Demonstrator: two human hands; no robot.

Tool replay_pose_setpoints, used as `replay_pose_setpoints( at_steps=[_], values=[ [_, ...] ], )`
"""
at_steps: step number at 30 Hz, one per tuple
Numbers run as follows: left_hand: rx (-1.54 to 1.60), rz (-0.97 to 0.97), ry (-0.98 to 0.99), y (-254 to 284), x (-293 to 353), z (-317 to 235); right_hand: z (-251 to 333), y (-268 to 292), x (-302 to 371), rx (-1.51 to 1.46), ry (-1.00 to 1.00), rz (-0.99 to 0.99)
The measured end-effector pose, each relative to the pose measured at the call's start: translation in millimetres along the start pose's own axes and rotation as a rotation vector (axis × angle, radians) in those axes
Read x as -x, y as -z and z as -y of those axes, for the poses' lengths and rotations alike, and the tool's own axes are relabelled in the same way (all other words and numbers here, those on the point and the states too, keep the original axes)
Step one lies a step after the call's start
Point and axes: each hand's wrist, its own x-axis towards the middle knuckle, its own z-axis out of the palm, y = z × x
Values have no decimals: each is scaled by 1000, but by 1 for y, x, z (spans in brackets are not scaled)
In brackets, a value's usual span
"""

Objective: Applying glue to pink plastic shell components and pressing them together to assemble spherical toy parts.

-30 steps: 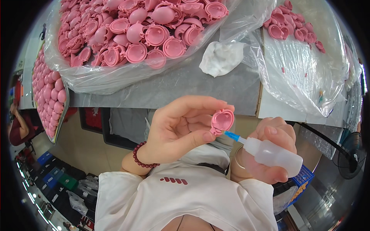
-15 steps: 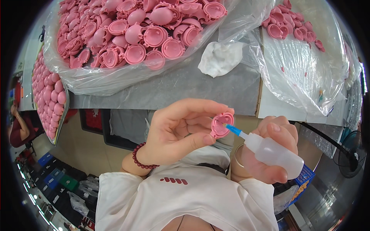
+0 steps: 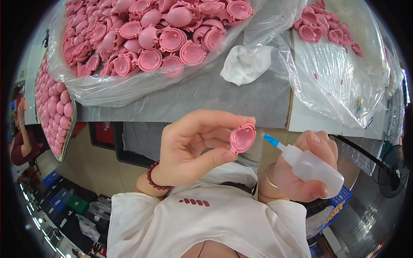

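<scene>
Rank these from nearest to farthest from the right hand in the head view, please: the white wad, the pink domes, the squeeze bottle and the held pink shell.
1. Squeeze bottle: in the right hand itself.
2. Pink shell: leftward, in the left hand.
3. White wad: up and left, on the gray table.
4. Pink domes: far left.

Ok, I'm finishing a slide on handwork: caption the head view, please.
Left hand holds a pink cup; right hand holds a bottle, its blue nozzle near the cup.
</scene>
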Motion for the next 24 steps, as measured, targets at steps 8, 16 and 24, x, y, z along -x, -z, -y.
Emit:
replay_pose_setpoints(
  at_steps=[8, 16, 24],
  values=[
    [-89, -62, -128, 0, 2, 4, 4, -5, 7, -207, 90, 101],
    [413, -4, 160, -4, -6, 4, -21, 51, 3, -42, -54, -632],
    [621, 18, 278, -6, -11, 3, -119, 237, 2, 571, -396, -616]
  ],
)
